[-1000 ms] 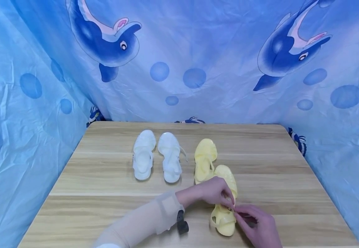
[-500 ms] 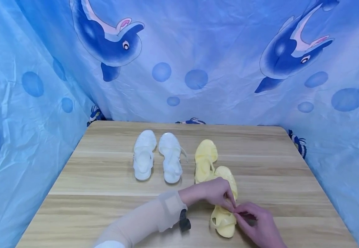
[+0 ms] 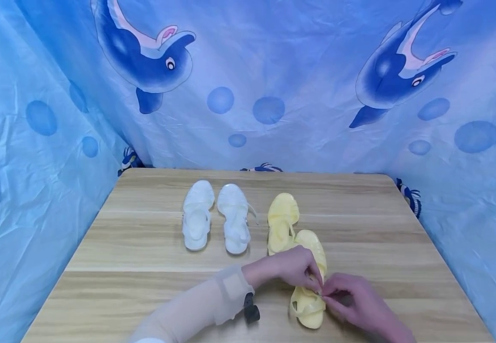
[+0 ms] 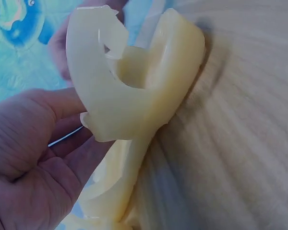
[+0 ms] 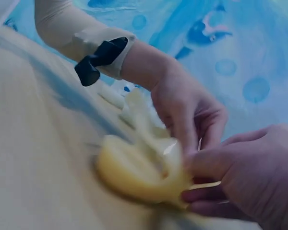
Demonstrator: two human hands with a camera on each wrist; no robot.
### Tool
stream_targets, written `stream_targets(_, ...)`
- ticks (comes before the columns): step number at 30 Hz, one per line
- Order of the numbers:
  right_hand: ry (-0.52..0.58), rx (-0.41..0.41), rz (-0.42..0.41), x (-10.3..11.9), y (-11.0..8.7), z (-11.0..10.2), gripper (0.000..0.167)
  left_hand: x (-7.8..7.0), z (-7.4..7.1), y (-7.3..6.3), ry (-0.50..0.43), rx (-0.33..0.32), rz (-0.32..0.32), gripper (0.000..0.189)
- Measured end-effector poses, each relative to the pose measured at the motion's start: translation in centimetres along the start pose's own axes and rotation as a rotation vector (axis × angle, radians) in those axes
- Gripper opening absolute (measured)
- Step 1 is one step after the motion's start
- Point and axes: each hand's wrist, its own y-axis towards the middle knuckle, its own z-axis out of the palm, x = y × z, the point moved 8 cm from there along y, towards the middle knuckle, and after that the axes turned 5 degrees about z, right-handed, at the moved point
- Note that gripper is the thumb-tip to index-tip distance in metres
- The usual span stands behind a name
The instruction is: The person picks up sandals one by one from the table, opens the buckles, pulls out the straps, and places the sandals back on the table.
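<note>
A yellow sandal (image 3: 309, 320) lies flat near the front of the table, toe pointing away. From above its toe part, my left hand (image 3: 296, 267) reaches down and pinches the ankle strap at the sandal's right side, where a small buckle glints. Beside it my right hand (image 3: 355, 300) pinches the same strap, its fingertips meeting the left ones. In the left wrist view, the sandal's heel cup (image 4: 110, 110) stands in front of the left hand (image 4: 43, 158). The right wrist view shows the right hand (image 5: 259, 177) at the sandal's side; the fingers cover the strap end.
A second yellow sandal (image 3: 283, 209) lies just behind and left, touching or nearly touching the first. Two white sandals (image 3: 198, 195) stand side by side farther left, one with a loose strap. Blue dolphin-print sheeting (image 3: 248, 71) surrounds the wooden table (image 3: 145, 286).
My right hand has turned a little, its wrist swinging to the right, while its fingertips stay at the strap. The left hand and sandals have hardly moved.
</note>
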Motion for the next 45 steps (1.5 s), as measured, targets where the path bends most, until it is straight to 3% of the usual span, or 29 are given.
stream_targets(4,-0.042,0.198,-0.115,0.9,2.6,-0.4,0.027,-0.1,0.0,0.3,0.067,0.022,0.030,0.009)
stream_targets(7,-0.111,0.273,-0.182,1.3,3.1,-0.3,0.022,-0.2,0.1,0.6,0.095,0.036,0.031,0.006)
stream_targets(11,-0.154,0.286,-0.228,0.9,1.9,-0.1,0.026,-0.5,0.3,0.8,0.112,0.043,0.022,0.006)
stream_targets(15,-0.092,0.278,-0.237,0.4,1.3,-0.3,0.027,-0.7,0.3,0.9,0.136,0.032,0.059,0.007)
stream_targets(20,-0.040,0.316,-0.179,0.1,1.8,-0.3,0.024,-0.5,0.4,0.7,0.112,0.024,0.079,0.009)
stream_targets(26,-0.055,0.371,-0.131,0.3,2.7,0.0,0.023,-0.1,0.4,0.3,0.102,0.017,0.069,0.009)
stream_targets(28,-0.058,0.347,-0.122,0.6,2.8,0.0,0.025,-0.4,0.4,0.1,0.119,0.014,0.075,0.009)
stream_targets(31,-0.057,0.245,-0.058,0.9,2.6,0.1,0.026,-0.9,0.5,0.1,0.160,0.021,0.085,0.010)
stream_targets(36,-0.027,0.040,0.218,0.4,1.3,0.2,0.025,-1.4,0.6,0.4,0.251,0.047,0.089,0.012)
stream_targets(39,-0.006,-0.030,0.342,0.0,0.8,0.3,0.026,-1.4,0.6,0.5,0.301,0.068,0.105,0.013)
stream_targets(45,0.005,-0.050,0.387,-0.1,0.8,0.4,0.030,-1.0,0.3,-0.1,0.299,0.063,0.143,0.015)
